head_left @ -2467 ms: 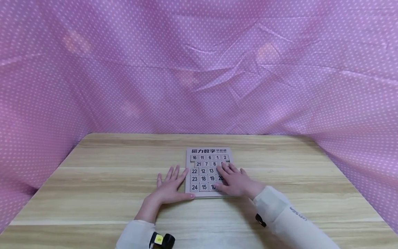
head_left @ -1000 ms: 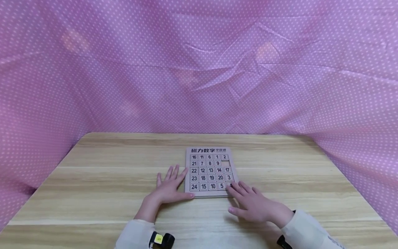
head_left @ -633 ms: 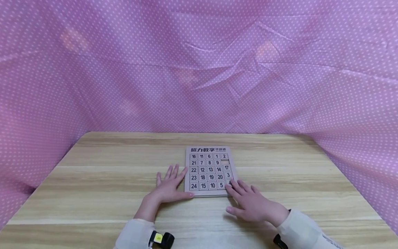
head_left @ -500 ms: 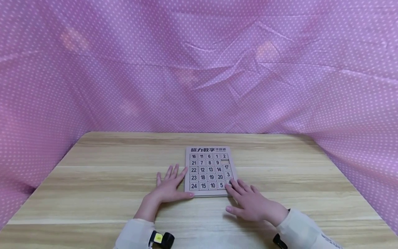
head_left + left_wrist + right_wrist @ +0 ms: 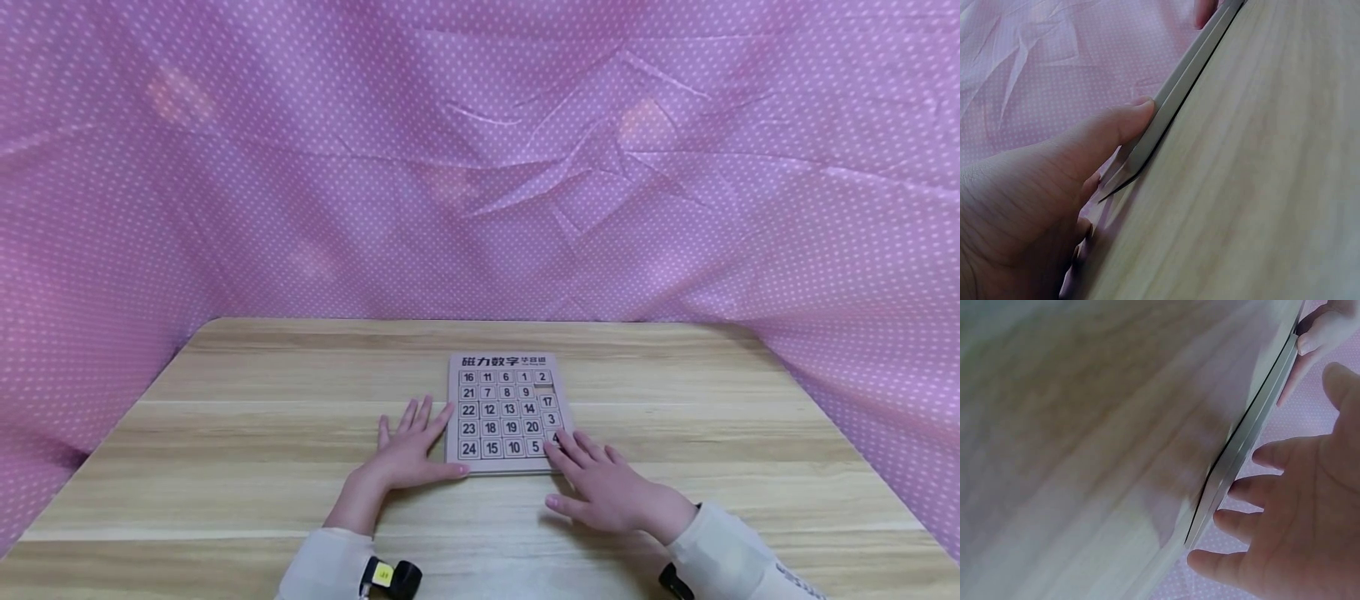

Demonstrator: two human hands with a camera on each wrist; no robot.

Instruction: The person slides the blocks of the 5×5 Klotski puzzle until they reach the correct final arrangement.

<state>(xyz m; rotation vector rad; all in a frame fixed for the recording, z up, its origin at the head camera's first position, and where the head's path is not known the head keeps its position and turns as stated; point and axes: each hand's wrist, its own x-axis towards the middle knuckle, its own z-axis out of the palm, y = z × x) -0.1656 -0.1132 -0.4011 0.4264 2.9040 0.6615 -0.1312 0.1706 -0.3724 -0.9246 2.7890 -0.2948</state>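
Note:
A sliding number puzzle (image 5: 498, 468) lies flat on the table, its numbered tiles in rows under a printed heading. My left hand (image 5: 401, 458) is spread at the board's left edge, thumb on the near left corner. At the near right corner, my right hand (image 5: 611, 493) touches the partly covered tile 4 (image 5: 556, 435) with its fingertips, fingers extended. Tiles 17 (image 5: 547, 402) and 3 (image 5: 551, 419) sit a little higher than their rows. Between tile 2 (image 5: 542, 377) and tile 17 is a narrow gap. In the left wrist view, the thumb (image 5: 1138, 115) presses the board's side.
A wood-grain table (image 5: 285, 375) extends around the board on all sides. Behind it and at both sides hangs a pink dotted cloth (image 5: 480, 208). Black wrist devices (image 5: 405, 579) sit at the sleeves.
My right hand has moved from the board's right side to its near right corner. Tiles 21, 7, 8 and 9 have shifted left; tiles 17, 3 and 4 have slid partway up. The left hand stays.

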